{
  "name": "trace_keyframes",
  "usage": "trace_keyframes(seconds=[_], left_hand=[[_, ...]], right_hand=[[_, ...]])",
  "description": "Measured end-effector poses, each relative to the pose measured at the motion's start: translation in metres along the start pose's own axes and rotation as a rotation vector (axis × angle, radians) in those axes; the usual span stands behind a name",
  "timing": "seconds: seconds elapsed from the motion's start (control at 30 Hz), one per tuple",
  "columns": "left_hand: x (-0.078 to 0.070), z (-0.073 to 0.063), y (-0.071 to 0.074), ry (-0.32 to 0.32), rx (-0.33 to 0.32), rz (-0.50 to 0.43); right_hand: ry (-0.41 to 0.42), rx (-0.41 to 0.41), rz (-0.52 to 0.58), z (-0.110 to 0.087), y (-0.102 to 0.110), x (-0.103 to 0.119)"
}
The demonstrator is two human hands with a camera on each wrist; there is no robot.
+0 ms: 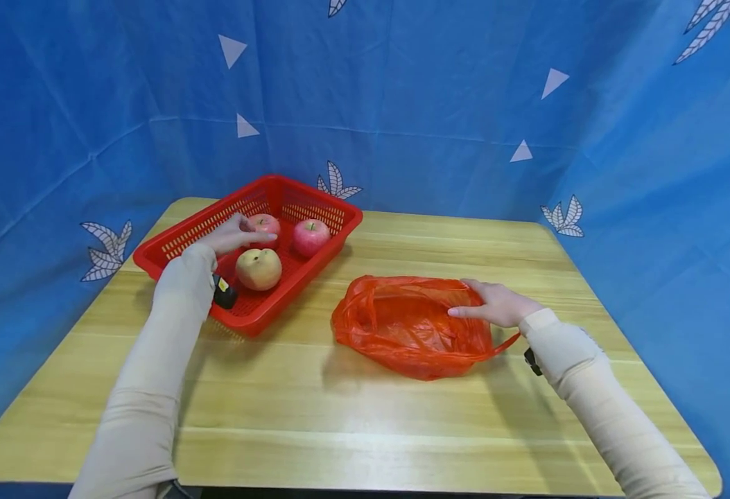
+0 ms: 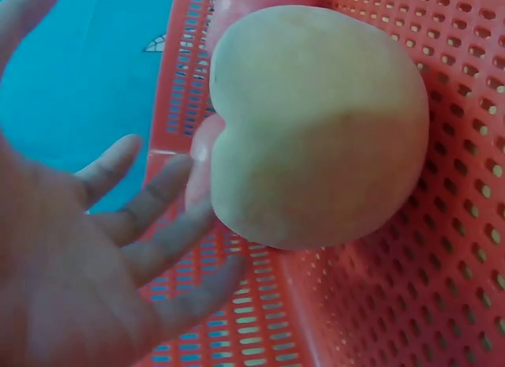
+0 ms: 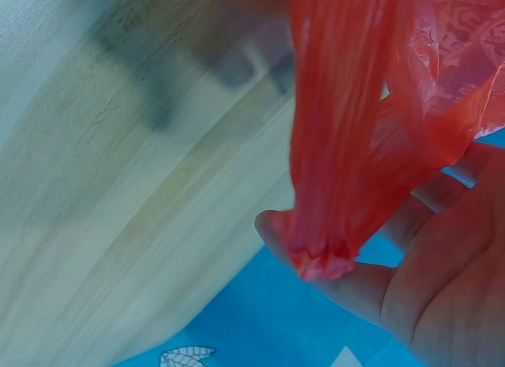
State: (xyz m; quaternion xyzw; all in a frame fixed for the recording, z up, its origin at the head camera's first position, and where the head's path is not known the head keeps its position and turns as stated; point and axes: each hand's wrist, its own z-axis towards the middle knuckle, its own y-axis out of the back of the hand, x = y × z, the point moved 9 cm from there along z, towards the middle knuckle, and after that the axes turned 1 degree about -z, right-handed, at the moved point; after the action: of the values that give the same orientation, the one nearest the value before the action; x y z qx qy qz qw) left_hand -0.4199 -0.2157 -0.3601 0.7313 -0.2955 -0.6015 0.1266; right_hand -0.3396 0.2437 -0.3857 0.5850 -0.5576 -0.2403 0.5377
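Note:
My left hand reaches into a red plastic basket, fingers spread loosely beside an apple, holding nothing. A pale yellow, round fruit with a cleft sits close to those fingertips in the left wrist view; its kind is unclear. Another pink-red apple lies at the basket's right side. On the right, my right hand is at the rim of a red plastic bag, whose mouth gapes upward. The thumb extends straight over the opening, and a bag handle hangs across it in the right wrist view.
Both containers stand on a light wooden table, the basket at the back left and the bag right of centre. A blue patterned cloth rises behind the table and along its sides.

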Motion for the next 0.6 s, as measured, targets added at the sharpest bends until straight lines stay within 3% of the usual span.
trace_keyframes(seconds=[0.1, 0.2, 0.43, 0.6], left_hand=[[0.006, 0.001, -0.008, 0.023, 0.118, 0.033], [0.009, 0.006, -0.013, 0.023, 0.189, 0.078], [0.021, 0.016, -0.021, 0.026, 0.277, 0.086], [0.024, 0.004, -0.024, 0.063, 0.321, 0.100]], right_hand=[[0.004, 0.007, 0.003, 0.003, -0.002, 0.001], [0.007, 0.005, 0.000, 0.004, -0.002, 0.001], [0.009, 0.006, 0.002, 0.006, -0.005, 0.000], [0.033, 0.000, 0.009, 0.008, -0.009, 0.001]])
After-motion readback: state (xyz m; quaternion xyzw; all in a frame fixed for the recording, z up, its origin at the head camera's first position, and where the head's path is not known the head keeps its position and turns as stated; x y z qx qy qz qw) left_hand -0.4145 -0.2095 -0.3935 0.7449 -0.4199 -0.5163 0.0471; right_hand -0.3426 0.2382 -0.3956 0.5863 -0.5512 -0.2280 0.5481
